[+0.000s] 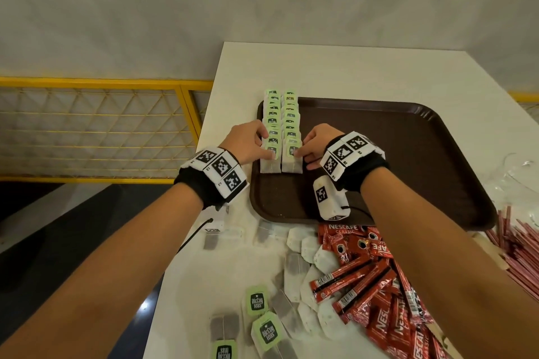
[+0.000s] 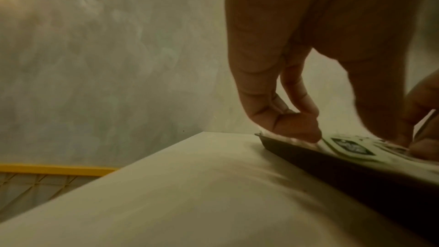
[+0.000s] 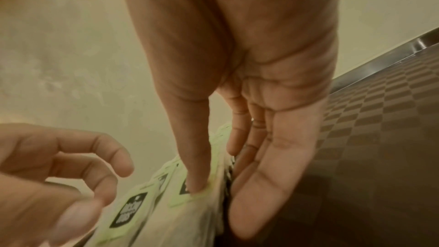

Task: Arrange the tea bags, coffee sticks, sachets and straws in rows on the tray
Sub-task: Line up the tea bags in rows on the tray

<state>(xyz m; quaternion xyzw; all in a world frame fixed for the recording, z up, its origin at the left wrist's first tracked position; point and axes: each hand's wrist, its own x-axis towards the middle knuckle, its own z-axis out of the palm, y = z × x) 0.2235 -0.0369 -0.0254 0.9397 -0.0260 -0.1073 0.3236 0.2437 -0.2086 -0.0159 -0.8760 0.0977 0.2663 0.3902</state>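
Holding two tea-bag rows [image 1: 281, 128], the tray [image 1: 408, 154]; both hands [image 1: 248, 144] [image 1: 316, 143] press them, fingers straight

Dim, warm yellowish indoor light fills all three views. The head view is sharp at its centre, with straight lines bowing toward the edges. Both wrist views are soft, grainy and motion-smeared; a glint shows on the tray [image 3: 389, 63] rim.
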